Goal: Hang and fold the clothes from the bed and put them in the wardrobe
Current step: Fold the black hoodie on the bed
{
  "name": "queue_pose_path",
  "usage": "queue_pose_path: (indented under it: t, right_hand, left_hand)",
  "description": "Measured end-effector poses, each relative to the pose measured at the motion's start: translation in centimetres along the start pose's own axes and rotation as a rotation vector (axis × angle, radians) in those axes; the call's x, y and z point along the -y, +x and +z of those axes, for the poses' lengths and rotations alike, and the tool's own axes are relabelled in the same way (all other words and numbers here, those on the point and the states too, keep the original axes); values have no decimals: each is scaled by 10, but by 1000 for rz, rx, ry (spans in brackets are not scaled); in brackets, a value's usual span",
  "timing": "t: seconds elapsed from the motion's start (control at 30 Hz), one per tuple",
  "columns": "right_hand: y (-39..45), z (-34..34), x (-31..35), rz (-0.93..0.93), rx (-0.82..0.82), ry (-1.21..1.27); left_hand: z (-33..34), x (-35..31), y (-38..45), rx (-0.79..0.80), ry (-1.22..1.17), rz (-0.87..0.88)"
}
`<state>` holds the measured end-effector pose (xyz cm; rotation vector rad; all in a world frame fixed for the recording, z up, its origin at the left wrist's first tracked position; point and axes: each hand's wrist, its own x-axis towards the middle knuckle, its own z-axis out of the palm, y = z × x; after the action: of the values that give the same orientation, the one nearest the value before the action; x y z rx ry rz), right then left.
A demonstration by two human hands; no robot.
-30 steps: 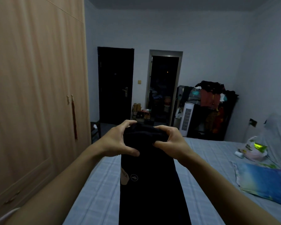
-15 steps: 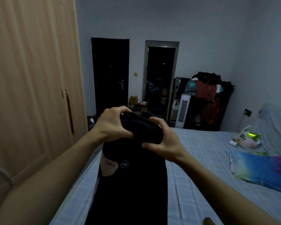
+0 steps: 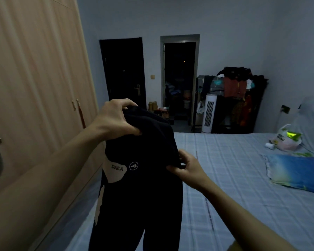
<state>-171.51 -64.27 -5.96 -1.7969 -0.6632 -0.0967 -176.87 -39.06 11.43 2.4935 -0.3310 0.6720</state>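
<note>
Writing on the garment: the black garment (image 3: 143, 178) carries a pale patch with the word "PAKA", and beside it, to the right, a small circle with the letter "P" inside.
Writing on the bag: the plastic bag (image 3: 284, 137) at the far right of the bed has dark print on it, but it is too small to read.
Garment place: it hangs in the air between the wardrobe (image 3: 34, 87) on the left and the bed (image 3: 234, 178) on the right, with its lower part going out of the picture at the near edge.
Left hand: the left hand (image 3: 116, 120) is closed on the top of the garment, where the cloth is bunched; the grip is tight, thumb in front and fingers over the top.
Right hand: the right hand (image 3: 187, 165) pinches the right edge of the garment lower down, with a narrow grip between thumb and fingers.
Change from half a second ago: both hands were then together at the top of the cloth; now the right hand is lower, on the side edge, and the left one holds the top alone. The patch with the letters is turned more to us and reads more clearly.
Wardrobe: its wooden doors are closed.
On the bed: a colourful pillow (image 3: 297, 173) lies at the right, near the bag.
Far wall: a dark door (image 3: 123, 73) and an open doorway (image 3: 179, 77) stand side by side; right of them a rack (image 3: 239, 98) full of clothes.
</note>
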Motion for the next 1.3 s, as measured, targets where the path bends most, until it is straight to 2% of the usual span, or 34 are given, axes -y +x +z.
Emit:
queue_pose_path:
  t: [0.17, 0.33, 0.43, 0.53, 0.67, 0.87, 1.0, 1.3]
  right_hand:
    - [-26, 21, -29, 109, 54, -113]
    - [-27, 21, -45, 232, -149, -233]
    - [-21, 3, -38, 189, -198, -250]
    - [-9, -20, -26, 119, -253, -310]
    - [14, -46, -2, 41, -222, -399]
    - [21, -84, 11, -3, -267, -399]
    - [4, -107, 3, 3, -224, -369]
    - [-44, -148, -27, 62, -183, -132]
  left_hand:
    - [-5, 5, -5, -80, -34, -65]
    - [-6, 13, -15, -82, -99, -100]
    - [-11, 24, -23, -118, -114, -127]
    - [-10, 40, -32, -231, -93, -161]
    - [-3, 55, -38, -319, -73, -163]
    - [-6, 47, -35, -195, -21, -55]
    - [2, 28, -35, -78, -48, 17]
    - [54, 1, -37, 27, -156, -46]
